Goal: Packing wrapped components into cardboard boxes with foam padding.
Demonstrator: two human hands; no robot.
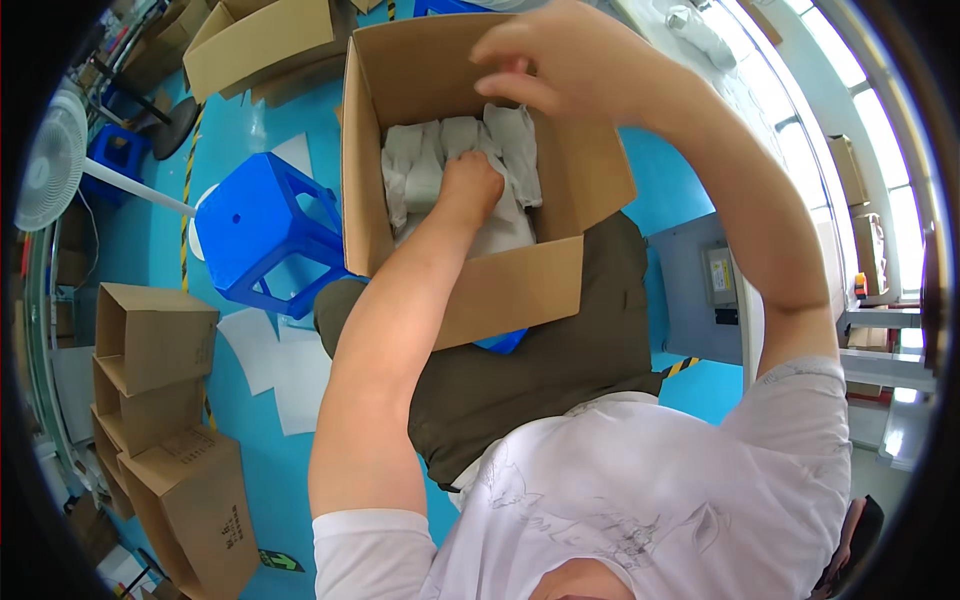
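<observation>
An open cardboard box (510, 300) stands in front of me, between my legs. Several white wrapped packages (415, 165) fill it side by side, with more white wrapping (505, 235) nearer to me. My left hand (472, 187) reaches down into the box, its fingers curled in against the packages. Their tips are hidden, so what they grip does not show. Over the far right part of the box hangs my right hand (545, 60), thumb and bent fingers apart with nothing between them. It is slightly smeared by motion.
A blue plastic stool (255, 225) stands left of the box, with white sheets (300, 375) on the floor near it. Cardboard boxes (190, 500) are stacked at lower left; another open box (260, 45) lies far left. A white fan (50, 160) and a grey metal case (700, 285) flank me.
</observation>
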